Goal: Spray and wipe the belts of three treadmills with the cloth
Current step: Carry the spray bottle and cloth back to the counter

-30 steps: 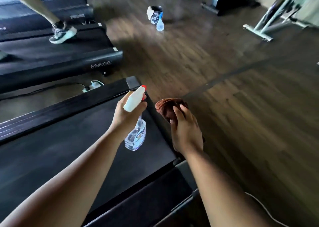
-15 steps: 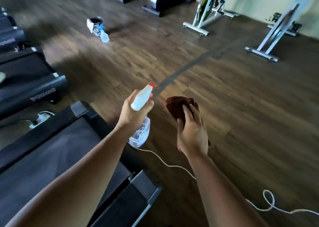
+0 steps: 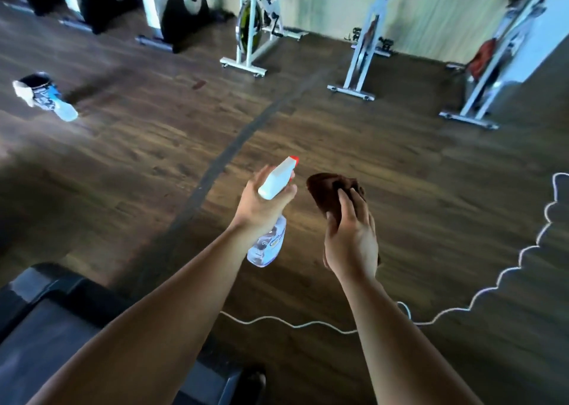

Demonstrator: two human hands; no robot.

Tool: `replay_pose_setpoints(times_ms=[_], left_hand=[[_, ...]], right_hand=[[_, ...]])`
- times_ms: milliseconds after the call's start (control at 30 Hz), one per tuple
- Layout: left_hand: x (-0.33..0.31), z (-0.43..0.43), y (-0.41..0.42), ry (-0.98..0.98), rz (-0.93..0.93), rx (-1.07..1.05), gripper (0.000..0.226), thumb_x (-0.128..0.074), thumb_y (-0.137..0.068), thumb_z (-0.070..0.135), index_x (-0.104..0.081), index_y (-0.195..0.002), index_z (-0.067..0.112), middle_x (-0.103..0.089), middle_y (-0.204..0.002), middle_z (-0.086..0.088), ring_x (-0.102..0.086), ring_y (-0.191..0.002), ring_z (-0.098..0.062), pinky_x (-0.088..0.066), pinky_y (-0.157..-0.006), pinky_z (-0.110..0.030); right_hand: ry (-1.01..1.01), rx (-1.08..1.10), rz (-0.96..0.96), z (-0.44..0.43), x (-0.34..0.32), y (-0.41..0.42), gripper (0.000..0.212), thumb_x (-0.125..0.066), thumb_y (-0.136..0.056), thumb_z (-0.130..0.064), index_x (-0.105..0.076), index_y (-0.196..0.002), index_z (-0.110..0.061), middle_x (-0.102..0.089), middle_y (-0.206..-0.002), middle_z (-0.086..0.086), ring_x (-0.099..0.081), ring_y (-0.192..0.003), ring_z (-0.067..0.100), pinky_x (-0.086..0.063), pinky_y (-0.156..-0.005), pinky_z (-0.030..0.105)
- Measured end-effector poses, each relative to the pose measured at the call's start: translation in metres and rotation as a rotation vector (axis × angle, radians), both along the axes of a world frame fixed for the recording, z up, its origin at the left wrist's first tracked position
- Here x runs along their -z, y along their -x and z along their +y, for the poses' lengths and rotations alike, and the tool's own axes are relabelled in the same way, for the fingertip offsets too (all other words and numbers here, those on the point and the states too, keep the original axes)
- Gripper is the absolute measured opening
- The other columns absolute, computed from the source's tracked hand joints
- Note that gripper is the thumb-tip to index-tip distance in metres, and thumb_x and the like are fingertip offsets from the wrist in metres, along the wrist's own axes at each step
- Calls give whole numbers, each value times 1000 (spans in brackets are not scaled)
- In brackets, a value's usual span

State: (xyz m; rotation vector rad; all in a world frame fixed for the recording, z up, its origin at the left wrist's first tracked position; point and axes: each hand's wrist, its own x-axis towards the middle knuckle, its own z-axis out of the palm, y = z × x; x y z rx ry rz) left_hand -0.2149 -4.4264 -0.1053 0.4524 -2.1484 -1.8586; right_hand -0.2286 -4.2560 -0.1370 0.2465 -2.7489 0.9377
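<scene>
Your left hand has its fingers wrapped round the neck of the spray bottle, thumb against the white trigger head, red nozzle pointing up and away from you. Your right hand grips the brown cloth, which is bunched into a wad, with your fingers curled over the top of it. The two hands sit just beside each other, and both hang over bare wooden floor, not over any belt.

The only treadmill in view is the dark corner at the lower left, partly hidden by your left forearm. It lies down and to the left of both hands, so the bottle hand is the nearer one. With so little of it showing, the belt probably runs off to the lower left, but I can't be sure of its long axis. To spray, you will need to swing the nozzle left and downward.

A white cord snakes across the floor under your arms. The bottle's label shows a blue and yellow logo, too blurred to read. A printed tub with a second bottle just beside it stands far left, its print unreadable.
</scene>
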Motion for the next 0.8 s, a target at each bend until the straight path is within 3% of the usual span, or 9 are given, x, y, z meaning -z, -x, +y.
replay_pose_setpoints(times_ms=[133, 267, 367, 467, 567, 667, 800], left_hand=[[-16, 28, 55, 17, 1, 169, 19, -72, -82, 25, -72, -100, 30, -72, -98, 0, -61, -80, -10, -49, -73, -33], [-32, 62, 111, 12, -74, 262, 22, -75, -84, 30, -73, -105, 24, -63, -74, 9, -50, -55, -10, -45, -58, -24], [-47, 95, 145, 51, -40, 356, 20, -74, -86, 25, -75, -105, 24, -65, -73, 15, -53, -56, -1, -46, -63, -19], [-61, 134, 170, 93, -11, 454, 12, -73, -86, 24, -75, -97, 26, -64, -69, 13, -53, -56, -4, -49, -63, -26], [-66, 177, 193, 118, -8, 538, 23, -71, -78, 39, -75, -100, 30, -61, -63, 13, -52, -51, -7, -54, -66, -35], [-70, 228, 210, 118, -44, 688, 31, -66, -73, 55, -71, -102, 47, -64, -74, 8, -55, -55, -8, -54, -71, -37], [-77, 306, 223, 139, 24, 767, 16, -69, -81, 44, -71, -96, 40, -66, -73, 11, -55, -57, -8, -52, -70, -35]], right_hand=[[-28, 124, -15, 33, -20, 33, 49, -54, -98, -21, -47, -146, -15, -42, -153, 6, -41, -138, 31, -41, -110, 47], [-17, 295, -36, 68, -36, 67, 50, -50, -100, -26, -42, -149, -20, -36, -157, 1, -35, -142, 26, -35, -113, 40], [0, 412, -16, 95, -46, 85, 49, -52, -100, -25, -44, -148, -18, -38, -156, 3, -37, -140, 28, -35, -112, 39], [3, 501, 10, 127, -57, 93, 48, -53, -99, -24, -46, -147, -16, -42, -153, 5, -41, -137, 30, -36, -111, 40], [9, 605, -15, 164, -66, 98, 48, -50, -102, -27, -42, -149, -20, -37, -156, 1, -37, -140, 27, -35, -112, 40], [21, 692, 18, 207, -74, 98, 48, -51, -100, -24, -44, -148, -19, -38, -155, 3, -37, -140, 28, -36, -112, 43], [19, 812, 26, 276, -83, 94, 49, -52, -99, -23, -45, -147, -19, -38, -156, 2, -38, -138, 28, -39, -108, 45]])
